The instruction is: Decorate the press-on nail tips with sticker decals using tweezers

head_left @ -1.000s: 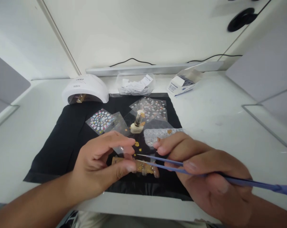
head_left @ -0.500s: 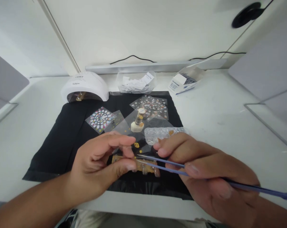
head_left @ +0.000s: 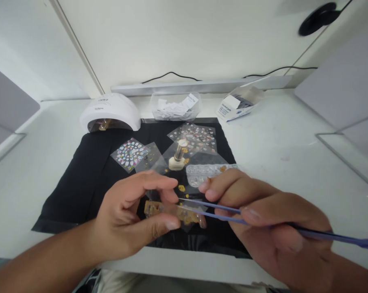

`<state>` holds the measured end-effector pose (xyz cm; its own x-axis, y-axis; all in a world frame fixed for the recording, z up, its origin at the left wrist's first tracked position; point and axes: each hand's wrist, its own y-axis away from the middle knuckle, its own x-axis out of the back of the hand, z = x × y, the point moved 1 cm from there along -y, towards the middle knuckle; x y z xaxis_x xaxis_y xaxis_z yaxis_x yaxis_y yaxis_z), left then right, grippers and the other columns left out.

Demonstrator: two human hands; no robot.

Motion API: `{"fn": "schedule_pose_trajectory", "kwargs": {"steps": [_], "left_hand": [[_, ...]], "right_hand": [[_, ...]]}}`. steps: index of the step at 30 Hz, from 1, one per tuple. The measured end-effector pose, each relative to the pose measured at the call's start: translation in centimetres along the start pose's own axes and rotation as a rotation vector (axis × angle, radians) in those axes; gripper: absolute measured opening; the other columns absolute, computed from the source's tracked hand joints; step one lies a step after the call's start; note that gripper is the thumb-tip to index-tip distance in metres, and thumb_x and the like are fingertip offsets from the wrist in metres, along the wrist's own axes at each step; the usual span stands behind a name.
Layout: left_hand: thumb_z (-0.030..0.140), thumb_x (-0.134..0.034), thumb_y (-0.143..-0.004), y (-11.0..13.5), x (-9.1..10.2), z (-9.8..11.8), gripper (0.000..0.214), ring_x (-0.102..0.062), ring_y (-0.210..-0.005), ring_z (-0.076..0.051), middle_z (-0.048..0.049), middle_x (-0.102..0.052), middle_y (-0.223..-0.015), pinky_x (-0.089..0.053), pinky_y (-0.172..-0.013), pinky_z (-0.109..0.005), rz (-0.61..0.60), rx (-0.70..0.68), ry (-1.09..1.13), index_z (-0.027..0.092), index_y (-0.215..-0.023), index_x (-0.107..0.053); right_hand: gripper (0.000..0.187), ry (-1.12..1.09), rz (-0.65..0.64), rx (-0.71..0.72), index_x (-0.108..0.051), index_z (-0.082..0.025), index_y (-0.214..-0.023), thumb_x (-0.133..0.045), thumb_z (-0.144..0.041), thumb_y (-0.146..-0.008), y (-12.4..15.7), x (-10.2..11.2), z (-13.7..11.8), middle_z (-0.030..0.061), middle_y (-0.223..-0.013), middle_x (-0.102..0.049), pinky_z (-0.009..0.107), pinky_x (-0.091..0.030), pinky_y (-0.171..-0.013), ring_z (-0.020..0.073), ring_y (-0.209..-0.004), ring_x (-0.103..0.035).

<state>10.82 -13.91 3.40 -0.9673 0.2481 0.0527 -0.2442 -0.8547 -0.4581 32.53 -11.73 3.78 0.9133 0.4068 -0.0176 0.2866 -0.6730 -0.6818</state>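
My left hand [head_left: 135,215] pinches a clear sticker sheet, its thumb low and its fingertips above. Small golden stickers [head_left: 181,188] dot the sheet, whose see-through edges are hard to make out. My right hand [head_left: 272,224] grips purple tweezers [head_left: 228,215] like a pen. Their thin tips are slightly apart beside my left fingertips, over the sheet; I cannot tell whether they touch a sticker. Below lies a yellowish holder [head_left: 151,208] with glossy nail tips [head_left: 202,221], partly hidden by my left hand. A small bottle [head_left: 178,156] with a pale base stands behind the sheet.
A black mat [head_left: 77,171] bears patterned sticker sheets [head_left: 130,154] and a clear compartment case [head_left: 196,175]. At the back are a white nail lamp [head_left: 110,110] with a golden piece inside, a clear tub [head_left: 175,114] of white packets and an open alcohol pad box [head_left: 235,108].
My left hand and the sticker sheet have shifted slightly right. The left thumb has dropped a little further from the fingertips. The tweezers have moved slightly right too and stay apart.
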Motion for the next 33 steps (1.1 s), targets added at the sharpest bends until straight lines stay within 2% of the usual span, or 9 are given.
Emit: {"fn": "schedule_pose_trajectory", "kwargs": {"steps": [5,9,17,22,26,33], "left_hand": [[0.005,-0.079,-0.076,-0.24,0.11,0.41,0.043,-0.068,-0.077,-0.013,-0.0016,-0.073,-0.084,-0.060,-0.074,-0.021,0.078,0.028,0.027,0.024,-0.114,-0.074],[-0.001,-0.076,-0.076,-0.36,-0.26,0.62,0.042,-0.069,-0.072,-0.012,-0.0005,-0.073,-0.082,-0.062,-0.068,-0.019,0.076,0.063,0.044,0.025,-0.109,-0.076],[0.012,-0.080,-0.081,-0.12,-0.22,-0.12,0.030,-0.070,-0.069,-0.011,0.0007,-0.074,-0.080,-0.062,-0.064,-0.018,0.137,0.164,0.159,0.027,-0.107,-0.077],[0.007,-0.081,-0.078,-0.09,-0.36,-0.32,0.044,-0.069,-0.074,-0.011,0.0010,-0.074,-0.086,-0.061,-0.071,-0.019,0.066,0.073,0.172,0.028,-0.116,-0.073],[0.003,-0.083,-0.073,0.05,-0.60,-0.28,0.047,-0.069,-0.074,-0.012,0.0002,-0.073,-0.082,-0.060,-0.070,-0.019,0.092,0.085,0.073,0.026,-0.113,-0.074],[0.002,-0.071,-0.083,-0.05,-0.54,0.20,0.038,-0.066,-0.070,-0.011,0.0005,-0.068,-0.078,-0.058,-0.068,-0.021,0.055,0.059,0.032,0.026,-0.113,-0.073]], "right_hand": [[0.022,-0.064,0.037,-0.038,-0.079,-0.026,-0.102,-0.060,-0.034,-0.095,-0.42,0.03,-0.23,0.0069,-0.074,-0.071,0.044,-0.059,-0.074,0.0233,-0.075,-0.067],[0.023,-0.062,0.019,-0.031,-0.078,-0.027,-0.104,-0.059,-0.035,-0.096,-0.46,0.16,-0.21,0.0069,-0.074,-0.071,0.045,-0.060,-0.072,0.0232,-0.073,-0.067],[0.024,-0.104,0.021,-0.027,-0.078,-0.024,-0.105,-0.059,-0.033,-0.095,-0.27,-0.10,-0.02,0.0078,-0.078,-0.071,0.046,-0.059,-0.075,0.0240,-0.077,-0.068],[0.025,-0.121,0.073,-0.005,-0.077,-0.023,-0.105,-0.056,-0.033,-0.096,-0.20,-0.31,0.40,0.0069,-0.076,-0.072,0.043,-0.058,-0.079,0.0230,-0.079,-0.067],[0.025,-0.105,0.009,-0.018,-0.077,-0.022,-0.107,-0.056,-0.031,-0.097,-0.34,-0.13,0.24,0.0076,-0.078,-0.072,0.045,-0.059,-0.081,0.0235,-0.082,-0.068],[0.026,-0.077,-0.078,-0.030,-0.075,-0.025,-0.111,-0.055,-0.034,-0.097,-0.19,0.02,0.00,0.0078,-0.077,-0.070,0.048,-0.060,-0.082,0.0248,-0.082,-0.069]]}}
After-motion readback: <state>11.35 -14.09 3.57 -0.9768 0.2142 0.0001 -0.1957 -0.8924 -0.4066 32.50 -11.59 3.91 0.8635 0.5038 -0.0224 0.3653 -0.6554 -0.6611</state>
